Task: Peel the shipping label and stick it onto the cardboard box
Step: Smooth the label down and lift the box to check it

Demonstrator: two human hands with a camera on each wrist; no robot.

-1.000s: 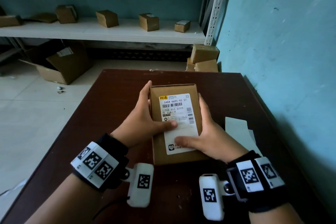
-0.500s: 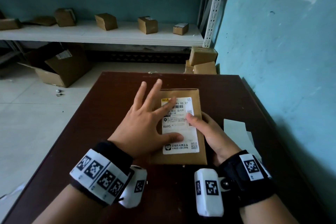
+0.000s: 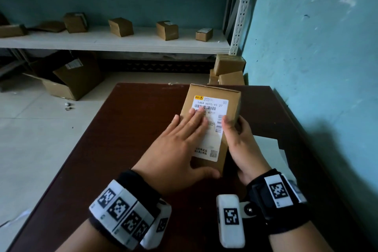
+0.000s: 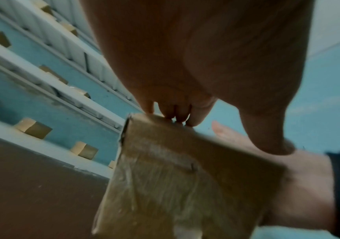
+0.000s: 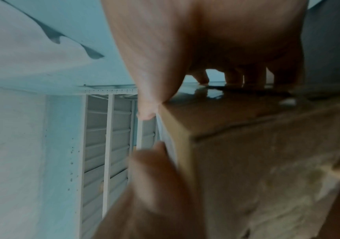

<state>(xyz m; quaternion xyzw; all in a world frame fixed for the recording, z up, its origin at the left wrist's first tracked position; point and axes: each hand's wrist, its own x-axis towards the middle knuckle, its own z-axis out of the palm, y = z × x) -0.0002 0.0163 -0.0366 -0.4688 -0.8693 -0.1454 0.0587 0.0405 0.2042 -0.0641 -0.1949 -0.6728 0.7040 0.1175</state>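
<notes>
Teal-painted walls and a white metal shelving rack close in a dim storeroom, and a dark brown wooden surface fills the foreground. Above that surface a plain brown rectangular cardboard box is held, its far end raised and its broad face tilted toward the head camera. On that face lies the white rectangular shipping label, printed with barcodes and a small yellow mark at its far left corner; it lies flat against the cardboard, running most of the length of the face.

The left hand rests palm down on the label and the box, fingers straight and close together, their tips on the barcode rows, the thumb stretched along the near edge of the box. The right hand grips the right side of the box, thumb lying on the top face at the label's edge and the fingers wrapped round underneath; the right wrist view shows them bent against the far side of the cardboard.

Just right of the box a white sheet of paper lies on the surface. Several small brown cartons stand spaced along the shelf, more are stacked on the pale floor in the corner, and a large open carton lies on the floor at the left.
</notes>
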